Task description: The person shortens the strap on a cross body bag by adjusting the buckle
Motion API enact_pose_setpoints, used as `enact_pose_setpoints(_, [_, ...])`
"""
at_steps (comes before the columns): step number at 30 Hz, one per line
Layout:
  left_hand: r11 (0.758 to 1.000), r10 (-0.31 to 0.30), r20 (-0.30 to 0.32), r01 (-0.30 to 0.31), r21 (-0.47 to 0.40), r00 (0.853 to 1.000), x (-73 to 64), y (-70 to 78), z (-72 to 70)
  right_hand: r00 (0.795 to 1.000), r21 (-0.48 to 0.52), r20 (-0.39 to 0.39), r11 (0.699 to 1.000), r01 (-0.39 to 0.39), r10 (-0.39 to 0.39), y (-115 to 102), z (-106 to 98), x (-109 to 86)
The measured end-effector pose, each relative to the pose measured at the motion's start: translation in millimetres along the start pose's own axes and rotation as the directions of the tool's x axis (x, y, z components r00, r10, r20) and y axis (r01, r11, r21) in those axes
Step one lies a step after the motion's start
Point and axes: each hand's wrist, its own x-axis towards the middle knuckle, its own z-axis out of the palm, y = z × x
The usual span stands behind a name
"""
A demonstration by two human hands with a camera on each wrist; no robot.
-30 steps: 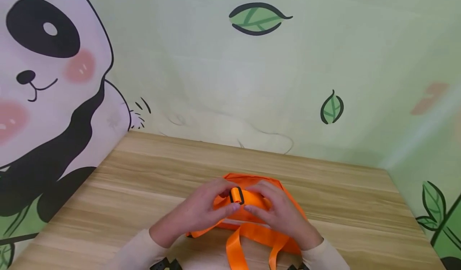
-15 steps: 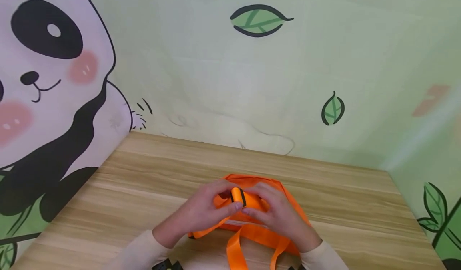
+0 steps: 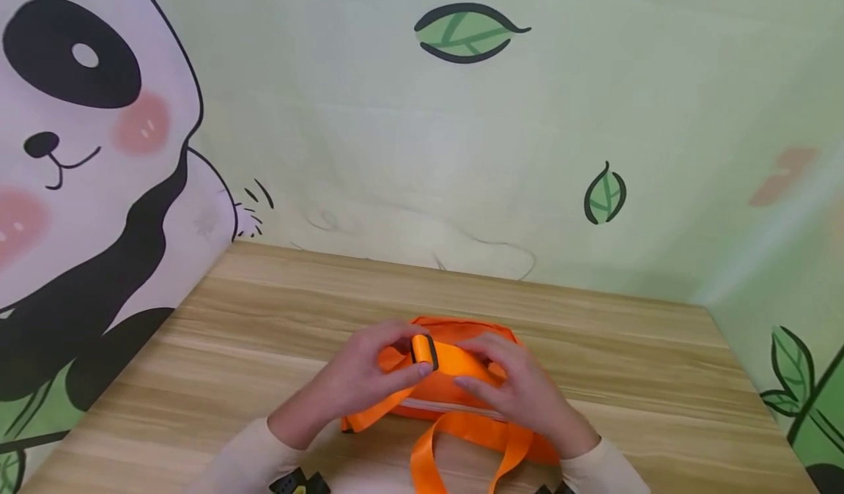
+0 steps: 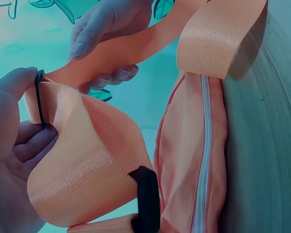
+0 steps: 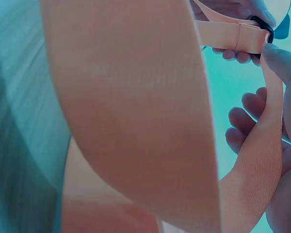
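Note:
An orange bag (image 3: 464,327) with a pale zipper (image 4: 203,150) lies on the table in front of me. Above it, my left hand (image 3: 359,366) pinches a black slide buckle (image 3: 433,352) between thumb and fingers, with orange webbing folded through it. To the right of the buckle, the strap (image 3: 456,360) runs between the thumb and fingers of my right hand (image 3: 527,395), which holds it. In the left wrist view a loose curl of webbing (image 4: 87,160) hangs below the buckle, near a second black fitting (image 4: 148,199).
Another strap loop (image 3: 427,454) droops from the bag toward the near edge of the wooden table (image 3: 297,289). Behind stands a green wall (image 3: 369,113) printed with leaves, and a panda picture (image 3: 99,61) covers the left side.
My left hand has shifted slightly left with the buckle, while the right hand has moved a little right. The gap between them is wider and more strap shows there.

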Motion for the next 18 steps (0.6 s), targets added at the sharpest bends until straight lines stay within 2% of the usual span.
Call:
enact_pose_setpoints(6, [0.999,-0.025,0.030,0.026,-0.024,0.999,-1.1,-0.5,-1.4,0.999,-0.014,-0.013,0.999,0.042,-0.043,0.2,5.3,1.3])
enact_pose_setpoints(11, [0.999,-0.039,0.044,0.041,-0.033,0.998,-1.5,-1.4,-1.6,1.000,0.006,-0.006,1.000,0.023,-0.023,-2.3,8.7,2.1])
enact_pose_setpoints(18, [0.999,-0.026,0.048,0.028,-0.047,0.999,-1.5,-1.7,-0.8,1.000,0.045,0.002,0.999,0.023,-0.023,-6.3,13.3,4.6])
